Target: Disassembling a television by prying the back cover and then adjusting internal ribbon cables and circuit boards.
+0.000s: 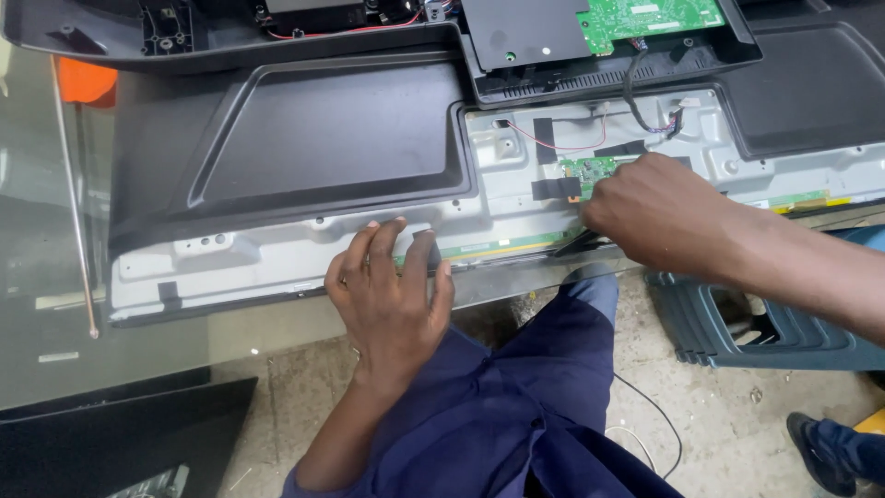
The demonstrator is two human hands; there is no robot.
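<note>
at the centre of the frame lies the grey stamped-metal back panel of a flat screen [304, 249], stretched across the glass-topped desk [37, 304] with its lower edge near the desk's rim. our left hand [392, 290] rests flat on that lower edge, fingers spread and pressing down. our right hand [650, 217], right of centre, has its fingers bunched together at a small green circuit board [583, 169] on the panel; we cannot tell what they pinch. a black moulded plastic rear cover [323, 138] lies over the panel's upper left part. at the top right sits a larger green circuit board [645, 18]. an orange-handled screwdriver [78, 175] lies at the left. a dark blue plastic stool [728, 323] stands on the floor at lower right.
</note>
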